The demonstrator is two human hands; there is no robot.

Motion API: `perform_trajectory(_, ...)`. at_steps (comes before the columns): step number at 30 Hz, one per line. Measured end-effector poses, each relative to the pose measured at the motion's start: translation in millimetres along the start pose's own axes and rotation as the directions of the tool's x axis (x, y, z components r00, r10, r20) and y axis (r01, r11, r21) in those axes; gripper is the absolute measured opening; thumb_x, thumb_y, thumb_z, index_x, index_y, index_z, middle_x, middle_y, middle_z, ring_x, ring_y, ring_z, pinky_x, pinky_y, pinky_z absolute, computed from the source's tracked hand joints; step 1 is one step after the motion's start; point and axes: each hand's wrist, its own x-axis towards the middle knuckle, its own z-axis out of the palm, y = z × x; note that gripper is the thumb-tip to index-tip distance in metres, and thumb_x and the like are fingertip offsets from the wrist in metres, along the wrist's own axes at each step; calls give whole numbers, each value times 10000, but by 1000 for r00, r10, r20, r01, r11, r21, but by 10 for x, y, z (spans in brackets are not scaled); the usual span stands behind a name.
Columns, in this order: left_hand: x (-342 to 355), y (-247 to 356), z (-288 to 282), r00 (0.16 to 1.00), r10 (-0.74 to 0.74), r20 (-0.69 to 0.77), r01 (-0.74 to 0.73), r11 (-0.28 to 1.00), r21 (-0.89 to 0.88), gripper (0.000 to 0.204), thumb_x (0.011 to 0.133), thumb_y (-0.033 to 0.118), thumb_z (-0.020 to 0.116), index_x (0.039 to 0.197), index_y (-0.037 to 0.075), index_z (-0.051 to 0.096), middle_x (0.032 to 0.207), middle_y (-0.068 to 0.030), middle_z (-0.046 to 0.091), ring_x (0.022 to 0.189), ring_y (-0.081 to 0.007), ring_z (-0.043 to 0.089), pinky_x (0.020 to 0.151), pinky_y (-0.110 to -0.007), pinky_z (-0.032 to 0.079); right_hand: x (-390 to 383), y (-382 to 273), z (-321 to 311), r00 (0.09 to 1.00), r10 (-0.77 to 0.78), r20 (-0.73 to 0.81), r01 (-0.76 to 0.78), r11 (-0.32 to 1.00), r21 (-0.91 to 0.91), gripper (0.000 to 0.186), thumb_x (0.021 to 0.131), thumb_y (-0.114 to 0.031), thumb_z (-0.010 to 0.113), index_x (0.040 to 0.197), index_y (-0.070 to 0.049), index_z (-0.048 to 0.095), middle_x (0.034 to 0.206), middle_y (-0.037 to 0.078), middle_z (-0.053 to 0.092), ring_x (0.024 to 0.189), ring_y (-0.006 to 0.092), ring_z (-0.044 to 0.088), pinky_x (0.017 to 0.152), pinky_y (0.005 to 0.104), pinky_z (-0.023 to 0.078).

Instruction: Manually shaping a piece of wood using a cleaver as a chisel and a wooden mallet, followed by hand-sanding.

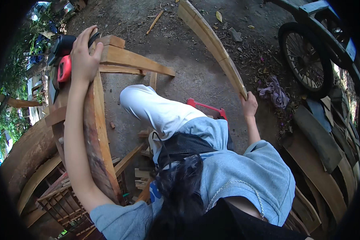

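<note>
Bare dirt [196, 85] strewn with dry leaves [219, 16] surrounds a person [248, 168] in a grey-blue shirt and white trousers [164, 110], with timber on both sides. The right hand [250, 105] grasps the near end of a long, pale board [215, 47], which reaches forward and leftward to the top of the view; whether its far end touches the dirt cannot be told. At left, the other arm is stretched forward, the left hand [85, 56] over the far end of a wooden table [103, 132], just beside a red case [64, 69] and a black object [64, 45]; whether its fingers grip anything cannot be told. Beyond the right hand lie a crumpled cloth [274, 93] and a spoked wheel [306, 60], with curved planks [314, 160] stacked nearer the person
</note>
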Motion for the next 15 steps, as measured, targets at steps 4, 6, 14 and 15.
perform_trajectory(4, 23, -171, 138, 995, 47, -92, -49, 999, -22, 444, 788, 262, 567, 1203, 108, 525, 1214, -103, 540, 1141, -283, 484, 981, -364, 353, 7, 162, -413, 986, -162, 38, 166, 967, -191, 299, 789, -326, 624, 851, -70, 483, 790, 103, 563, 758, 294, 584, 636, 413, 462)
perform_trajectory(6, 89, -194, 221, 992, 68, -111, -69, 998, -8, 431, 804, 239, 565, 1220, 134, 526, 1226, -93, 543, 1157, -266, 485, 983, -344, 353, -137, 283, -320, 976, -117, 185, 160, 958, -238, 308, 787, -337, 622, 858, -67, 493, 791, 104, 580, 769, 295, 598, 641, 412, 472)
perform_trajectory(14, 81, 117, 32, 992, 19, -128, -54, 961, -270, 391, 703, 163, 537, 1022, -62, 554, 1052, -247, 558, 1013, -387, 500, 901, -440, 389, -594, 822, 540, 858, -59, 510, 250, 916, -315, 315, 772, -311, 640, 894, -60, 494, 815, 127, 598, 784, 304, 609, 647, 440, 489)
perform_trajectory(15, 85, 128, 13, 993, 16, -118, -47, 964, -261, 390, 702, 162, 542, 1021, -62, 553, 1050, -243, 559, 1013, -387, 499, 900, -439, 390, -608, 825, 530, 859, -86, 505, 275, 909, -313, 311, 770, -304, 642, 896, -61, 496, 821, 126, 595, 792, 298, 608, 650, 436, 488)
